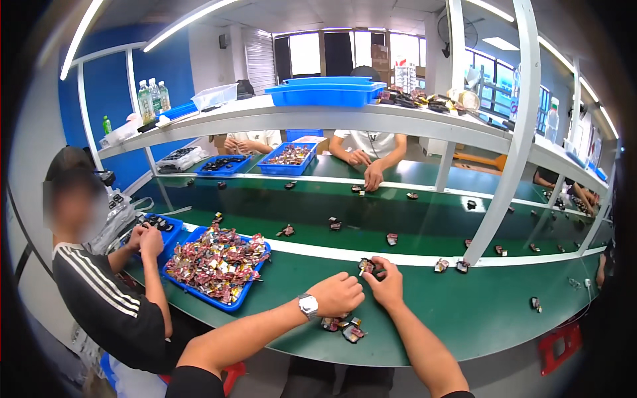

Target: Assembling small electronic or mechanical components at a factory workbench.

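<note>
My right hand (386, 284) is closed on a small black part (365, 265) with pale and reddish bits on it, pinched between thumb and fingers above the green table. Close beside it, my left hand (337, 294), a silver watch (308, 306) on its wrist, has its fingers curled together toward that part. What the left fingertips grip is too small or hidden to make out. Below my hands, near the table's front edge, lies a loose group of similar small black, pink and silver parts (353, 332).
A blue tray (231, 307) heaped with pink and silver pieces stands left. Beside it a co-worker (99, 292) handles black parts. Small parts dot the dark green belt (305, 212). A white post (502, 179) rises at right, under a shelf (318, 119). Other people work across the belt.
</note>
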`<state>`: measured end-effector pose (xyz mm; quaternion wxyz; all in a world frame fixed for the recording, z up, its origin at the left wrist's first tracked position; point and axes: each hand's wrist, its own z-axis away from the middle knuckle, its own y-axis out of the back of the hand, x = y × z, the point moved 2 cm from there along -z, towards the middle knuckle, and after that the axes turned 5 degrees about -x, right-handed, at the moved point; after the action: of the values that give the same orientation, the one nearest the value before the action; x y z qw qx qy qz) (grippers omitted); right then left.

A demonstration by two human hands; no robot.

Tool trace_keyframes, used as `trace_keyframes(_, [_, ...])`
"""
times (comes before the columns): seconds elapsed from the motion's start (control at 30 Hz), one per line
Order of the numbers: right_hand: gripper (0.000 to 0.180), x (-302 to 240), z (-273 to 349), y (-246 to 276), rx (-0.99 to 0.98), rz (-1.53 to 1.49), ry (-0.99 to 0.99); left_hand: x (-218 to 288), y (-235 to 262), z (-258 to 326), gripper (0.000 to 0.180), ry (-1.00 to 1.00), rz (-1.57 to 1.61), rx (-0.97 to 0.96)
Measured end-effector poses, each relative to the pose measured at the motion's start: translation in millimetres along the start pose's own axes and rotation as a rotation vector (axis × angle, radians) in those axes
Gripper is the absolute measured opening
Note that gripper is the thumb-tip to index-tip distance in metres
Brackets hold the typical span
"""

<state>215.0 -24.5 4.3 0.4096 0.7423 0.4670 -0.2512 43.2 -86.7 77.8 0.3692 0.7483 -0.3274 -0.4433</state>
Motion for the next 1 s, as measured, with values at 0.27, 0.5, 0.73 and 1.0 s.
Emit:
trace_keyframes(0.27, [0.048, -9, -7, 13, -0.027, -0.095, 0.054, 23, 31, 1, 0.009, -0.076, -0.097, 0.01])
trace_keyframes(0.5, [0.048, -1, -29, 14, -0.072, -0.067, 0.095, 6, 17, -4, 0.011, 0.026, 0.052, 0.06])
trace_keyframes(0.73, [0.061, -26, -15, 8, -0.308, -0.016, 0.303, -46, -68, 37, 0.031, 1.078, 1.256, 0.144])
trace_keyframes(1.0, [0.057, -38, -16, 9, -0.502, 0.136, 0.309, -49, -98, 31, 0.031, 0.832, 2.109, 0.045])
